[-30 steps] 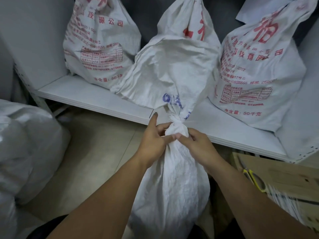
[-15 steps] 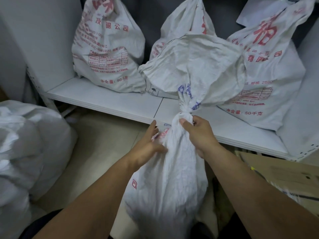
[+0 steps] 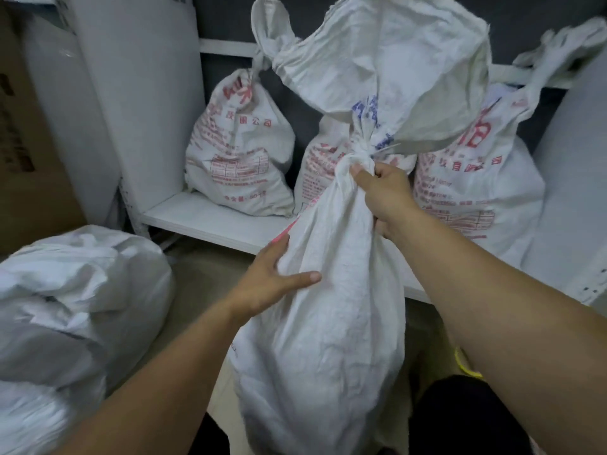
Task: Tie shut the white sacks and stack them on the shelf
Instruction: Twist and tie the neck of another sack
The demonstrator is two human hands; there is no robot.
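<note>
**Head view.** A white sack (image 3: 322,339) stands upright in the foreground, in front of the shelf (image 3: 213,221). Its lower end is cut off from sight between the person's forearms, so it cannot be told whether it rests on the floor (image 3: 197,284) or hangs from the grip. Its neck is gathered into a knot (image 3: 361,152). Above the knot the loose mouth of the fabric flares wide and bears faint blue print. The right hand (image 3: 387,198) has fingers and thumb curled round the neck just beneath the knot. The left hand (image 3: 272,280) lies lower down against the sack's left flank, with fingers straight, thumb laid across the front of the fabric, and nothing gripped. Behind, three tied sacks with red printing stand side by side on the white shelf. These are the left sack (image 3: 239,159), the middle sack (image 3: 322,165), which is largely hidden behind the foreground sack, and the right sack (image 3: 476,192). At lower left a crumpled white bundle (image 3: 75,307), probably another sack, lies on the beige floor. A brown cardboard box (image 3: 29,142) fills the left edge, beside the shelf's white side panel (image 3: 141,93). A small yellow object (image 3: 466,366) shows beneath the right forearm and is too hidden to identify.
</note>
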